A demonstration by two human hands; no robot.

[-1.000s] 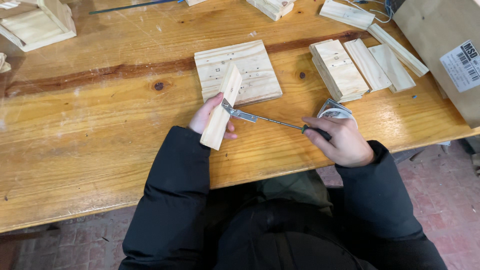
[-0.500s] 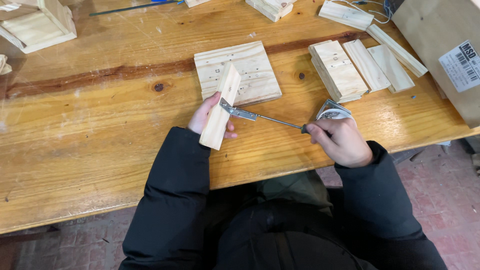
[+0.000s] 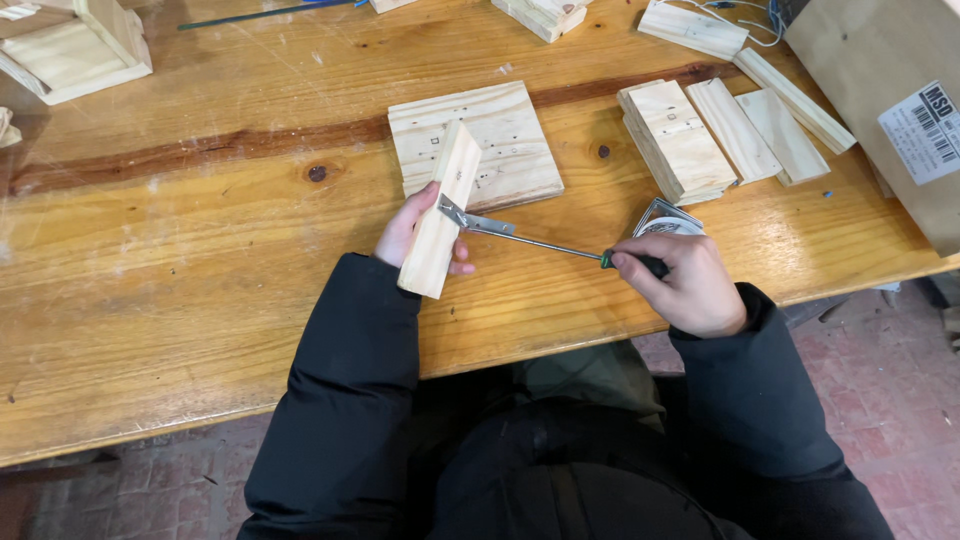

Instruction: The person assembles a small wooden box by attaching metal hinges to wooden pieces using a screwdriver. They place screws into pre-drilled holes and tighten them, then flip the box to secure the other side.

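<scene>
My left hand (image 3: pixel 412 228) grips a narrow pale wood block (image 3: pixel 441 208), held on edge above the wooden table (image 3: pixel 180 250). A small metal bracket (image 3: pixel 472 219) lies against the block's right face. My right hand (image 3: pixel 682 282) is closed on the handle of a screwdriver (image 3: pixel 560 247), and its thin shaft runs left to the bracket. Just behind the block, a square wood panel (image 3: pixel 500 140) with small holes lies flat on the table.
Several cut wood boards (image 3: pixel 720 130) lie in a row at the right, with longer strips (image 3: pixel 795 97) beyond. A cardboard box (image 3: pixel 890 100) stands at the far right edge. A wooden box frame (image 3: pixel 70 50) sits far left. A small open tin (image 3: pixel 668 217) is behind my right hand.
My right hand and the screwdriver have shifted slightly; the block and bracket stay in the same place in my left hand.
</scene>
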